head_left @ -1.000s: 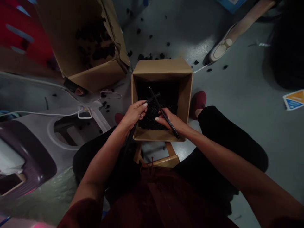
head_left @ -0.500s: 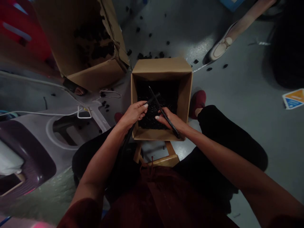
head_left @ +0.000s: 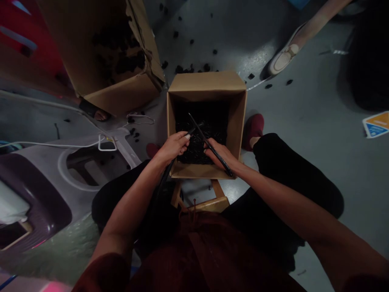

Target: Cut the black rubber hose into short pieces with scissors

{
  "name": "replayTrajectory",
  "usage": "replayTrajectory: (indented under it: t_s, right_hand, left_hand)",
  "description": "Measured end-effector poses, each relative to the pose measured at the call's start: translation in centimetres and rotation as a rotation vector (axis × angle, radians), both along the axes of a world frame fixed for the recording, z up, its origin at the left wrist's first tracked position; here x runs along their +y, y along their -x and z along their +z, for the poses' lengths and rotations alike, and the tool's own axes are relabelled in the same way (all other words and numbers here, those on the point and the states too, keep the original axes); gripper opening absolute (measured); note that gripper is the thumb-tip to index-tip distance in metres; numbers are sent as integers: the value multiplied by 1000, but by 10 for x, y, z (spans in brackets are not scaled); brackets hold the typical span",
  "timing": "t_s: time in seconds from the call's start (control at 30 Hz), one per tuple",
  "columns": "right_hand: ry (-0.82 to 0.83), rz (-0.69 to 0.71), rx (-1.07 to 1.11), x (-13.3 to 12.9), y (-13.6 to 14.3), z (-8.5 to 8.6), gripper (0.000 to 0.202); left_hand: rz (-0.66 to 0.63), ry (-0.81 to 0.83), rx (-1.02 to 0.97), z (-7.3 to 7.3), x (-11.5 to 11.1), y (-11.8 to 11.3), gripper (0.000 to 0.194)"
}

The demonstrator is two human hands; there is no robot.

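Observation:
My left hand (head_left: 174, 147) is closed in a pinch round a long black ribbed strip (head_left: 197, 127). The strip's short end sticks out over the box, and the rest trails down under my left forearm. In my right hand (head_left: 221, 154) lies a long, thin, dark pointed tool (head_left: 216, 154); its exact kind is too dark to make out. Its narrow part crosses the strip's end, though I cannot tell whether they touch. Below both hands, an open cardboard box (head_left: 208, 83) holds many small black pieces (head_left: 197, 152).
A larger torn cardboard box (head_left: 121, 95) with black lumps stands at upper left. Black bits (head_left: 206, 67) are scattered on the floor. A grey plastic stool (head_left: 63, 162) is at left, a wooden stool (head_left: 212, 205) below the box. Another person's shoe (head_left: 282, 61) is at upper right.
The fingers of my right hand have closed in nearer the tool, and its tip has shifted slightly left and down. My left hand stays nearly in place with the strip.

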State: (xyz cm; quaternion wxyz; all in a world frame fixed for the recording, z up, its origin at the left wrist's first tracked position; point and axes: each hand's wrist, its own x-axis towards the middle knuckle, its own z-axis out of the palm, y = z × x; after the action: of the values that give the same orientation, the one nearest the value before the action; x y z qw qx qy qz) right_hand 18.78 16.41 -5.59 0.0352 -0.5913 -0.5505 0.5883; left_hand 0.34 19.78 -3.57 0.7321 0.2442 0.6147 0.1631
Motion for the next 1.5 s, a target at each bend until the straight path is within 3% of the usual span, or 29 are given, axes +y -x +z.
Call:
replayTrajectory:
  t_s: [0.27, 0.43, 0.67, 0.8, 0.9, 1.07, 1.3, 1.5]
  right_hand:
    - [-23, 54, -65, 2, -1, -3, 13]
    - [-70, 144, -123, -3, -5, -17, 15]
    - [-113, 260, -178, -4, -7, -25, 16]
    - [-98, 278, -192, -2, -7, -22, 14]
    - [-90, 268, -191, 1, -8, -20, 13]
    - [-38, 26, -73, 10, -12, -20, 14]
    - [106, -319, 213, 22, -11, -11, 20]
    - [219, -582, 503, 29, -8, -6, 34]
  left_hand:
    - [39, 37, -18, -2, -2, 0, 6]
    - [63, 81, -40, -14, -5, -1, 6]
    - [-5, 29, 31, -31, -12, 0, 15]
    - [-68, 4, 103, -32, -13, -1, 16]
    - [-89, 18, 139, -30, -13, -4, 6]
    - [-26, 20, 57, -22, -11, -4, 10]
    - [165, -103, -50, 0, 4, 5, 23]
    - [78, -92, -90, 4, -2, -3, 33]
